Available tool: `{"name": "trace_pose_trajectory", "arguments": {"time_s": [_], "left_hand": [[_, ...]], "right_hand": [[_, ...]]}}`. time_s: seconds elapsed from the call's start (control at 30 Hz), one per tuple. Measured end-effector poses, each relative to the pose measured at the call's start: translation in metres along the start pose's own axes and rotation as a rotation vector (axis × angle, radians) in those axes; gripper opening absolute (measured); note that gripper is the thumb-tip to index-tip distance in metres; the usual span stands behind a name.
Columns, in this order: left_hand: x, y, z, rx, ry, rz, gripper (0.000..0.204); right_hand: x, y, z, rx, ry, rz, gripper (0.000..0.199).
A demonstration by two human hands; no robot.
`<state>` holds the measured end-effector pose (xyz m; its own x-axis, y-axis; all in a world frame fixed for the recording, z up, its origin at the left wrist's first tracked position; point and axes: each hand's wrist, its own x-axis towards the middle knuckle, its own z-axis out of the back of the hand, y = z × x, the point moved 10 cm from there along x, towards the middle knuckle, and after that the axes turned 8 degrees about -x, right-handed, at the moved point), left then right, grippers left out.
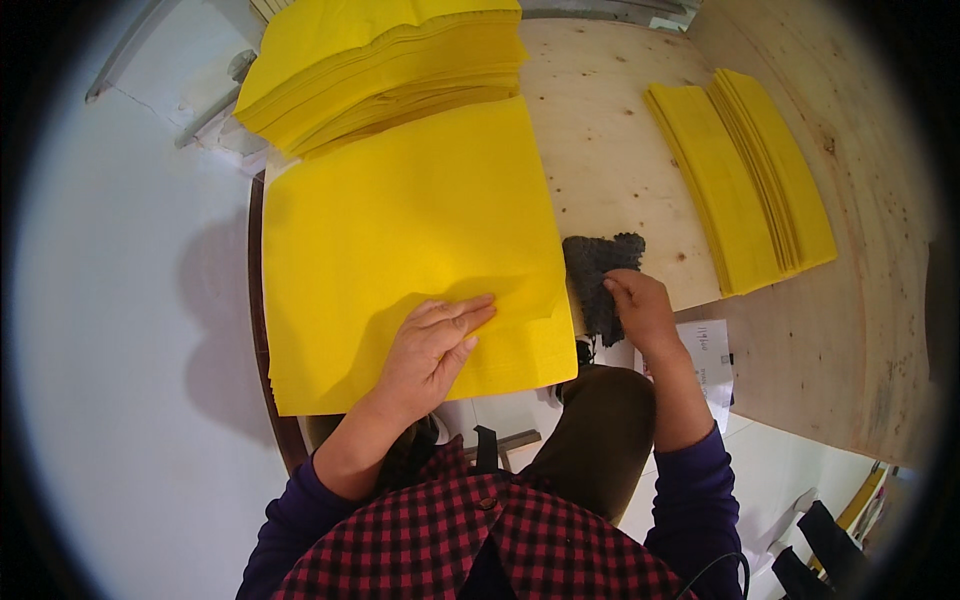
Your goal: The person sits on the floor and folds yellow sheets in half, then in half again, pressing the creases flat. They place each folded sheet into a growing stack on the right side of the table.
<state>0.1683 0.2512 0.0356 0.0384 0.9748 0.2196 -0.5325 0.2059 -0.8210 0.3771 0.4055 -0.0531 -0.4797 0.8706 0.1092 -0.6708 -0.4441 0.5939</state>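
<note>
1. Pale plywood tabletop filling centre and right of frame.
2. Left hand flat, fingers spread, pressing yellow sheet at centre; thin, limp, probably best lifted by its curling lower-right corner.
3. Right hand pinching dark sponge, centre-right.
4. White printed label right of that hand; folded yellow stacks upper right.

Bright, even daylight fills the view; the yellow sheets are saturated but not blown out. A soft grey shadow falls on the pale floor to the left, so the light comes from the right. Fisheye distortion bends the table edge and darkens the rim to a black vignette, where detail softens; the centre is sharp.
</note>
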Motion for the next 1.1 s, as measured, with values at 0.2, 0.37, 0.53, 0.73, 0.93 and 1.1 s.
{"name": "trace_pose_trajectory", "arguments": {"time_s": [0.2, 0.37, 0.53, 0.73, 0.93, 1.1], "left_hand": [[-0.001, 0.000, 0.000, 0.003, 0.004, 0.009, 0.030], [0.000, 0.001, -0.001, -0.025, 0.005, 0.023, 0.030], [-0.002, 0.001, -0.001, 0.010, 0.009, 0.025, 0.030], [-0.003, 0.003, -0.002, 0.025, 0.023, 0.040, 0.031], [-0.003, 0.003, -0.003, 0.026, 0.024, 0.032, 0.031], [-0.004, 0.003, -0.003, 0.027, 0.030, 0.027, 0.036]], "right_hand": [[-0.018, 0.019, 0.018, 0.493, 0.037, -0.157, 0.022], [-0.023, 0.086, 0.019, 0.571, 0.199, 0.150, 0.024], [-0.015, 0.097, 0.009, 0.591, 0.232, 0.184, 0.019], [-0.012, 0.098, 0.010, 0.475, 0.248, 0.186, 0.012], [-0.008, 0.114, 0.016, 0.501, 0.267, 0.293, 0.016], [-0.003, 0.127, 0.028, 0.435, 0.273, 0.308, 0.014]]}}
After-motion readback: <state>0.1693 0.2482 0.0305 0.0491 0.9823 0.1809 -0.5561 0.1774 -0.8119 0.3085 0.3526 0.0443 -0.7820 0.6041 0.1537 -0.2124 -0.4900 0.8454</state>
